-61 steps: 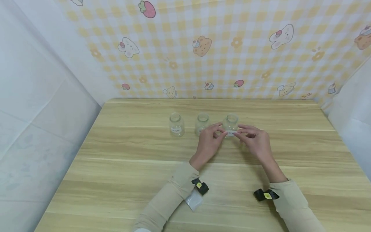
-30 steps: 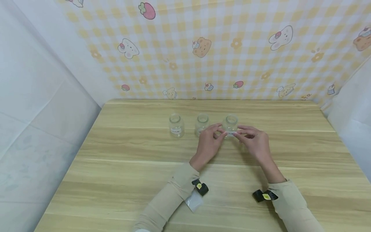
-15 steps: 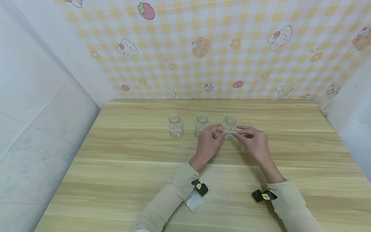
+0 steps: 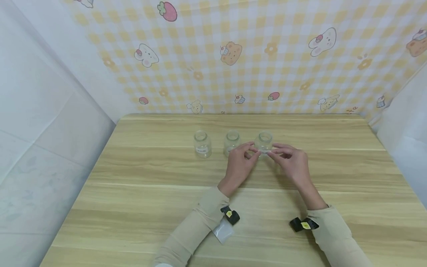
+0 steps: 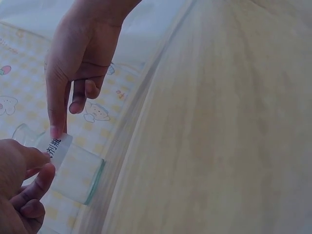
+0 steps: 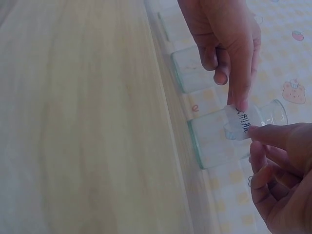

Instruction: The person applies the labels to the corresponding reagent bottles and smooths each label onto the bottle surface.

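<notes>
A small white label point(image 4: 264, 152) with dark printed characters lies across the front of the rightmost glass jar point(image 4: 265, 138). My left hand point(image 4: 241, 163) pinches the label's left end, thumb on its face. At the other end, my right hand point(image 4: 293, 163) does likewise. Fingers of both hands reach along the jar's sides; their exact contact with the glass is hidden. In the right wrist view the label point(image 6: 239, 123) shows between the two thumbs. The jar stands upright and lidless.
Two more lidless glass jars stand leftward in a row: the middle jar point(image 4: 232, 138), partly behind my left hand, and the left jar point(image 4: 202, 142), both labelled. A small clear plastic packet point(image 4: 223, 231) lies by my left forearm on the wooden table point(image 4: 133, 207). A patterned cloth point(image 4: 200, 55) hangs behind.
Both hands stay at the label on the right jar, with hardly any visible movement. The whole view shifts slightly.
</notes>
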`<state>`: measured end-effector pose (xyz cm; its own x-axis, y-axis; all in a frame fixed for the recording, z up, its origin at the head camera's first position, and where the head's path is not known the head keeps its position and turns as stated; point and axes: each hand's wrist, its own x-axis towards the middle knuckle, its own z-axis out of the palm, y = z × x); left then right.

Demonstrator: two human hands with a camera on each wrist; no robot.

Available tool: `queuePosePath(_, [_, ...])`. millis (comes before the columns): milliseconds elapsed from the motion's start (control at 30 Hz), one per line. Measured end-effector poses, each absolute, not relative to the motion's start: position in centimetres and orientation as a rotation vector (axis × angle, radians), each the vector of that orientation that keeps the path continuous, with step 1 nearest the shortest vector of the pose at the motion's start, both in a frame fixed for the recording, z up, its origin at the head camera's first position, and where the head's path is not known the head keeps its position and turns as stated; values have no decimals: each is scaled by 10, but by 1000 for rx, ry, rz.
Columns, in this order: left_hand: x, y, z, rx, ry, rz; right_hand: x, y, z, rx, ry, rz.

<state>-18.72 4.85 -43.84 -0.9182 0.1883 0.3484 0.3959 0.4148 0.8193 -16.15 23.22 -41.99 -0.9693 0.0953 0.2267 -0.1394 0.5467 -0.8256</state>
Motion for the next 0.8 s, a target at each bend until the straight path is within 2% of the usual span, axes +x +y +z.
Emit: queuePosePath(800, [-184,48,-435,-533,-2431,-1577,-161,230,-419,29,-2497,1428])
